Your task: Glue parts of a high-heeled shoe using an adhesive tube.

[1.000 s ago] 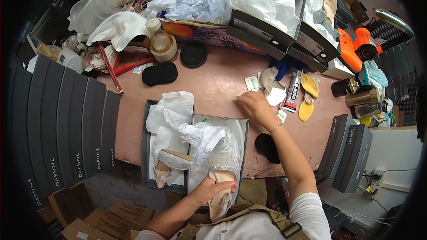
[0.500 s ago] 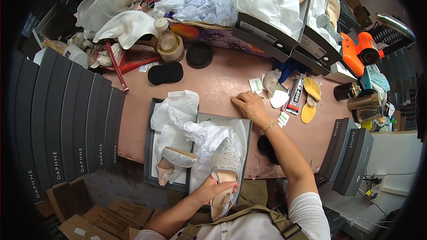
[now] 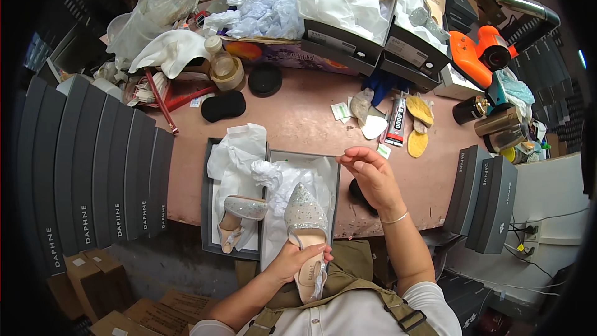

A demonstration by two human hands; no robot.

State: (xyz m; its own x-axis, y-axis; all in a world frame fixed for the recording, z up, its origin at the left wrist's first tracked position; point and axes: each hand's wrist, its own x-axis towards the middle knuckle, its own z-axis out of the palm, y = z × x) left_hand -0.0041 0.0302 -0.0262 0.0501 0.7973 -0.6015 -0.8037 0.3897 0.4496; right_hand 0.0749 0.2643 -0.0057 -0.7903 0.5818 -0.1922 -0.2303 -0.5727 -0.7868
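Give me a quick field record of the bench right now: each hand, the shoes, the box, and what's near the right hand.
left hand: grips the heel end of a glittery pointed shoe
right hand: raised over the pink table, fingers pinched; anything held is too small to tell
second shoe: lies on white tissue in the open shoe box
near right hand: glue tube, yellow insoles, small paper packets
left side: row of grey boxes

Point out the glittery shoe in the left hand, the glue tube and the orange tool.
glittery shoe (image 3: 304,211), head view, on its sparkly pointed toe.
glue tube (image 3: 395,121), head view, on the middle of its body.
orange tool (image 3: 476,56), head view, on its orange housing.
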